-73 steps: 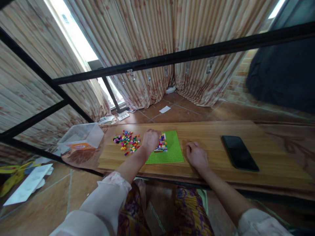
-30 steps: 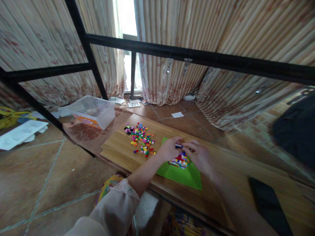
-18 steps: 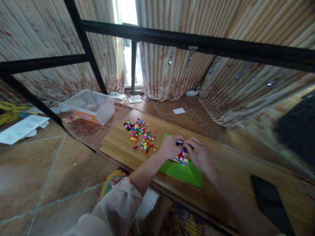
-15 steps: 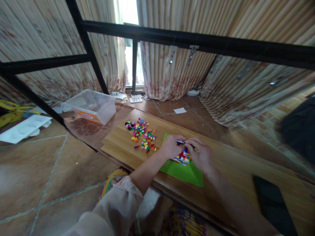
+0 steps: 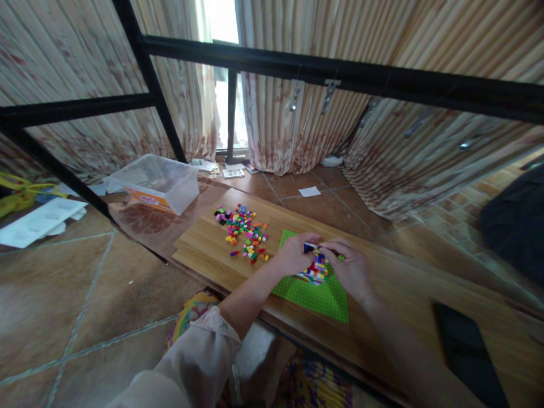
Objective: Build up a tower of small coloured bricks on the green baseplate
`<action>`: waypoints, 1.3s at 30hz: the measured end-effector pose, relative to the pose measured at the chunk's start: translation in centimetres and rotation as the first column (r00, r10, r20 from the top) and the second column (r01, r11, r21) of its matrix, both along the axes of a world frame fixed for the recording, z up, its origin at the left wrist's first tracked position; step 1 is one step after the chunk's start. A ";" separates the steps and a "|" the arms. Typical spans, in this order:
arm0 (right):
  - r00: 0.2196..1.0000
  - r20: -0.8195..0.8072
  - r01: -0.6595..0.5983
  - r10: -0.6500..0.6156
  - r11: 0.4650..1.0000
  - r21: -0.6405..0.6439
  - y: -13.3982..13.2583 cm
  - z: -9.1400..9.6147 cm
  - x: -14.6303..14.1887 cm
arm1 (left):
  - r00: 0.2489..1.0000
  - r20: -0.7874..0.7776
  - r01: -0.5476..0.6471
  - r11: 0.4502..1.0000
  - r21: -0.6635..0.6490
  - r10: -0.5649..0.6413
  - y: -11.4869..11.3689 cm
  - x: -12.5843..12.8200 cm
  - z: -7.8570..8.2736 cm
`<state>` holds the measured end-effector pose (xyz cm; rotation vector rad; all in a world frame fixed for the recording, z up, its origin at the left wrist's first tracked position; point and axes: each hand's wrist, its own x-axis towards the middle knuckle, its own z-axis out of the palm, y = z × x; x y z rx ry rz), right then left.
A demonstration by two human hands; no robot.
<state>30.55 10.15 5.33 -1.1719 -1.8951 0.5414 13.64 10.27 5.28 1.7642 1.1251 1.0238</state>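
Observation:
A green baseplate (image 5: 314, 297) lies on a wooden board (image 5: 212, 255), with a multicoloured brick build (image 5: 315, 270) standing on its far half. My left hand (image 5: 293, 255) and my right hand (image 5: 351, 269) meet over the top of the build. The fingertips of both hands pinch a small dark blue brick (image 5: 309, 247) at the build's top. A loose pile of small coloured bricks (image 5: 244, 232) is spread on the board to the left of the plate.
A clear plastic tub (image 5: 155, 184) sits at the board's far left. A black phone (image 5: 467, 354) lies on the board at the right. A black metal frame (image 5: 340, 73) crosses overhead, curtains hang behind, and white trays (image 5: 36, 221) rest on the tiled floor.
My right hand came off the board and joined the left over the build, where both pinch a small brick. The view swung left and downward. In the last half second, little moved.

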 end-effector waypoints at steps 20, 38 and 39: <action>0.979 0.183 -0.071 0.089 0.992 -0.099 0.8 1.4 -0.4 | 0.980 0.108 -0.159 0.986 -0.056 0.165 0.2 1.9 -1.1; 0.921 -0.319 0.159 -0.222 0.964 -0.212 0.0 -0.7 0.0 | 0.982 0.071 -0.162 0.975 -0.149 0.174 0.3 1.8 -0.7; 0.911 -0.331 0.179 -0.244 0.960 -0.215 -0.4 -0.6 0.2 | 0.984 0.062 -0.156 0.977 -0.146 0.166 0.2 1.8 -0.6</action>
